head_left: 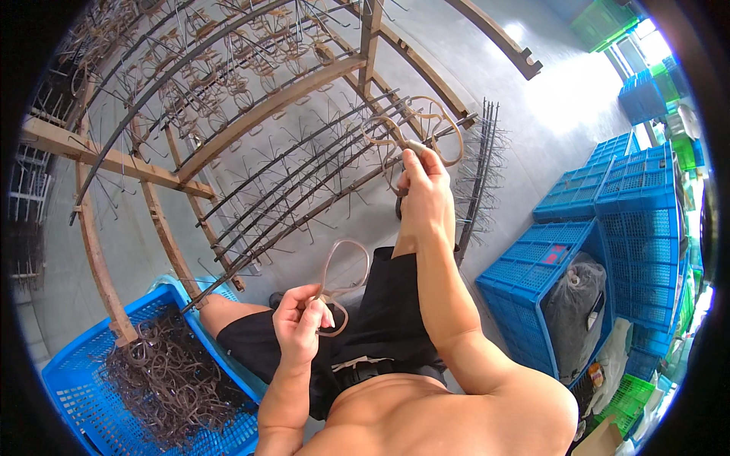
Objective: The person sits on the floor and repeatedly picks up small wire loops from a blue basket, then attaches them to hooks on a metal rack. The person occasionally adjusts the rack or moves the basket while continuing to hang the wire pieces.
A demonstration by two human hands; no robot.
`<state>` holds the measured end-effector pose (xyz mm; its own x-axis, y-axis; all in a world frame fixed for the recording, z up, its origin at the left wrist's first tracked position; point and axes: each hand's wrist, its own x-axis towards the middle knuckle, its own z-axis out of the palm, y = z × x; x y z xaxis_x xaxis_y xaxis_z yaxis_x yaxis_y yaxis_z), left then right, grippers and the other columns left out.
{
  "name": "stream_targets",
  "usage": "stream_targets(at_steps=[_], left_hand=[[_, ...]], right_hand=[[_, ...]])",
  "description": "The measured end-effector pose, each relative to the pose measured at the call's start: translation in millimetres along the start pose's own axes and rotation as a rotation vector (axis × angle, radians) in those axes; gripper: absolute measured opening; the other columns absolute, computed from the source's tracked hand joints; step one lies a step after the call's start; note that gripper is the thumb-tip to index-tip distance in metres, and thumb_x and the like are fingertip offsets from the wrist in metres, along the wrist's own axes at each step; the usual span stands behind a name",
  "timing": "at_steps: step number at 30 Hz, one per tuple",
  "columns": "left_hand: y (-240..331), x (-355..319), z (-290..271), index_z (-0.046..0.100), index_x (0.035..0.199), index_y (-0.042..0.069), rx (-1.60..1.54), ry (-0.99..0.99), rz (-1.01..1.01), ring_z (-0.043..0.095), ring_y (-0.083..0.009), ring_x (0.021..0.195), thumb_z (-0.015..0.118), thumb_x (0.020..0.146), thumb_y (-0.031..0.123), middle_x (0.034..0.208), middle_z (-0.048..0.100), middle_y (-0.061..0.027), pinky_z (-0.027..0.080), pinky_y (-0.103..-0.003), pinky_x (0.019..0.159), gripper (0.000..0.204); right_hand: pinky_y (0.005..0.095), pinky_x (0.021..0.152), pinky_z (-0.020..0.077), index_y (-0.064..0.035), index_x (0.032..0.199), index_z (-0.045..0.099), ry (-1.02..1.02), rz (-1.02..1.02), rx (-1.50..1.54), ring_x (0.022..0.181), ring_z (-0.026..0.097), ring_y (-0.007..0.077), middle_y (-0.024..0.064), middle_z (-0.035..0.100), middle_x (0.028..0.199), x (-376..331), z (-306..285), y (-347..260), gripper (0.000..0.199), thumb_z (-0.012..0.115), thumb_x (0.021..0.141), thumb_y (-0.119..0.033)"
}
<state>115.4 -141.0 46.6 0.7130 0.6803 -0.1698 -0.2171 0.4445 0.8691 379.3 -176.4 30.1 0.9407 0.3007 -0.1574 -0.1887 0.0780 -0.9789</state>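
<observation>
My left hand (299, 323) is closed on a thin, pale pinkish looped piece (368, 266), pinched between thumb and fingers above my lap. One large loop stands up from the fingertips and a smaller one hangs below. Farther forward and to the right, my right hand (426, 176) grips several tan looped pieces (460, 143) at their middle. Their loops spread out in front of the fingers, overlapping the end of a row of dark rods (304, 178) with bent wire hooks. Whether those loops touch the hooks, I cannot tell.
A wooden rack (266, 110) stands ahead, its upper rods hung with many brown looped pieces (243, 64). At lower left, a blue basket (72, 384) holds tangled dark brown strips (171, 380). Hooked rods (480, 175) stand right of the rack. Blue crates (525, 266) line the right side.
</observation>
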Motion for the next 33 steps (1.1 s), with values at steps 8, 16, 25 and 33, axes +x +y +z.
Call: stream_targets(at_steps=[8,16,25,33], left_hand=[[1,3,12,0.054,0.107,-0.003,0.065,-0.003,0.021,0.045,-0.0086,0.053,0.051,0.089,0.008,0.060,0.047,-0.0018,0.042,-0.022,0.052,0.021],[-5,4,8,0.057,0.104,-0.005,0.147,0.120,0.203,0.050,-0.0071,0.061,0.055,0.088,0.006,0.073,0.057,-0.0041,0.042,-0.021,0.056,0.020],[43,27,-10,0.062,0.098,-0.003,0.676,-0.255,0.314,0.052,-0.0067,0.063,0.063,0.078,0.006,0.076,0.061,-0.0049,0.040,-0.020,0.056,0.021],[62,-61,-234,0.057,0.105,-0.001,1.277,1.190,0.254,0.056,-0.0263,0.086,0.061,0.084,0.026,0.097,0.058,-0.0152,0.047,-0.035,0.078,0.034]], right_hand=[[0.0210,0.041,0.0411,-0.0040,0.106,0.057,-0.004,-0.023,0.050,0.046,0.045,0.0063,-0.0015,0.047,0.062,-8,7,8,0.020,0.054,0.091,-0.017],[0.0338,0.069,0.0445,0.0010,0.110,0.051,0.270,-0.505,-0.661,0.075,0.051,0.0195,0.0129,0.049,0.092,-24,-14,15,0.030,0.053,0.089,-0.020],[0.0307,0.050,0.0432,-0.0020,0.095,0.058,-1.232,-0.641,-0.270,0.052,0.052,0.0213,0.0040,0.051,0.062,-84,-11,-33,0.017,0.063,0.084,-0.015],[0.0205,0.040,0.0386,-0.0028,0.111,0.050,-0.070,-0.108,0.154,0.044,0.044,0.0063,-0.0020,0.042,0.057,-62,45,34,0.022,0.042,0.097,-0.017]])
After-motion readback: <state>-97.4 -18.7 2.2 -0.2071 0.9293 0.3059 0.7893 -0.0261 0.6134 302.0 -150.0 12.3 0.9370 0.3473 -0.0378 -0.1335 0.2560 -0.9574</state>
